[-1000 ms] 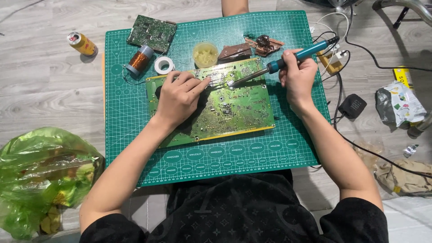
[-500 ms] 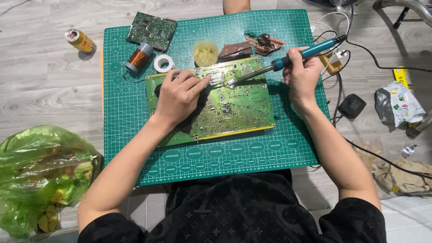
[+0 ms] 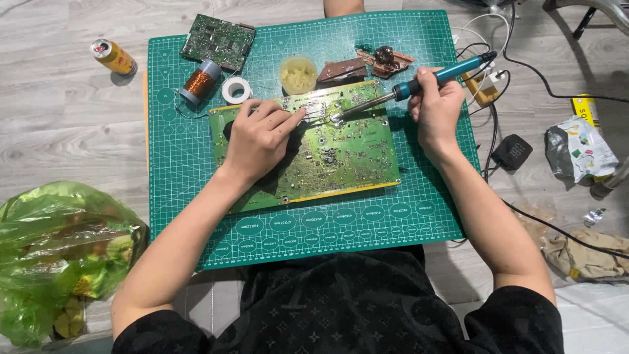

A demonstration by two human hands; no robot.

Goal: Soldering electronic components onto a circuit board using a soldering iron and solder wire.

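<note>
Nearby, yellow can (image 3: 113,56) upper left – green bag (image 3: 59,255) lower left

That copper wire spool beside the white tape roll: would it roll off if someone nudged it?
Probably. The copper wire spool lies on its side on the green mat, so its round ends would likely let it roll. The tight copper winding suggests it is fairly heavy for its size, and stiff.
</note>
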